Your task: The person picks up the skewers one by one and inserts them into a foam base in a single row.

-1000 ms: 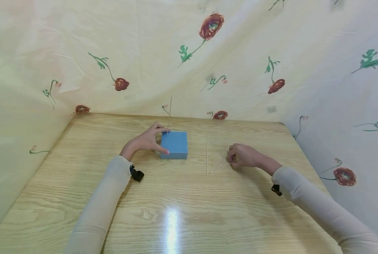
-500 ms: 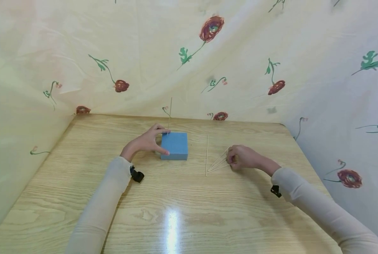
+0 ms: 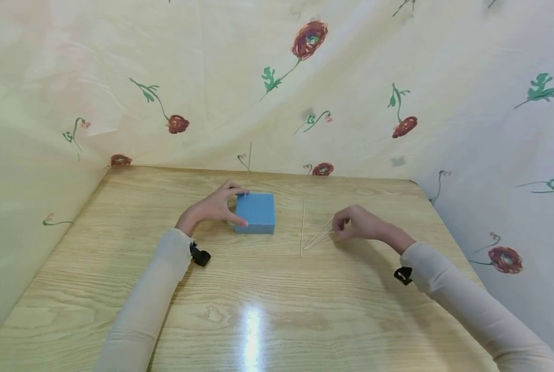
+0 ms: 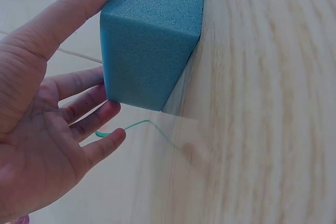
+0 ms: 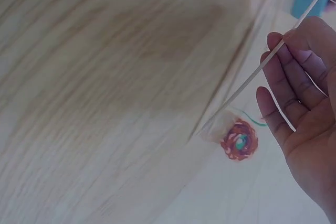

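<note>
A blue foam block [image 3: 256, 209] sits on the table with a thin wooden stick [image 3: 248, 165] standing upright at its back left corner. My left hand [image 3: 217, 204] holds the block from its left side, thumb at the front and fingers at the back. In the left wrist view the thumb lies along the top edge of the foam. My right hand [image 3: 358, 223] pinches a thin stick [image 5: 252, 77] between thumb and fingertips, the other fingers loosely bent. Several more sticks [image 3: 318, 238] fan out on the table by its fingertips, their far ends hidden behind the hand.
A single stick [image 3: 303, 227] lies apart on the wood-grain table [image 3: 277, 299], between the block and the fanned sticks. A cream cloth [image 3: 202, 93] printed with red flowers hangs behind the table and along both sides.
My right hand has lifted slightly with a stick pinched in it, and fewer sticks show fanned beside it. The left hand has stayed on the block.
</note>
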